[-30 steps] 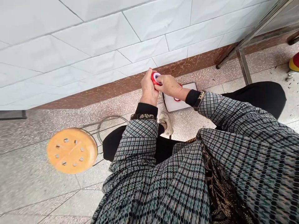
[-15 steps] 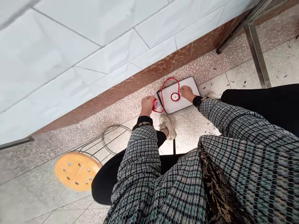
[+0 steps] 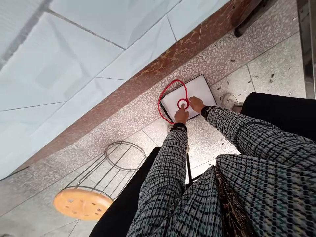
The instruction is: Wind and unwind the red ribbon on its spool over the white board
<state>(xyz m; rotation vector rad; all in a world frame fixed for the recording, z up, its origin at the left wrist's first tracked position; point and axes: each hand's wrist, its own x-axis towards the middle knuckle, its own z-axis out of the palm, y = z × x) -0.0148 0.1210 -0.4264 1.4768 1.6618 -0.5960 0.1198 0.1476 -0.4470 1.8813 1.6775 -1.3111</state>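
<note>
The left hand (image 3: 182,115) has reached the red coil (image 3: 178,104), finger extended, so it and the right hand (image 3: 197,104) now work there together, grips unclear

Pale wall (image 3: 98,49), probably terrazzo floor (image 3: 145,98)

We record a thin red cord (image 3: 182,99), ringed on a flat white, dark-edged rectangular board (image 3: 201,88) right of frame centre; its wide loop overhangs the board's left edge.
</note>
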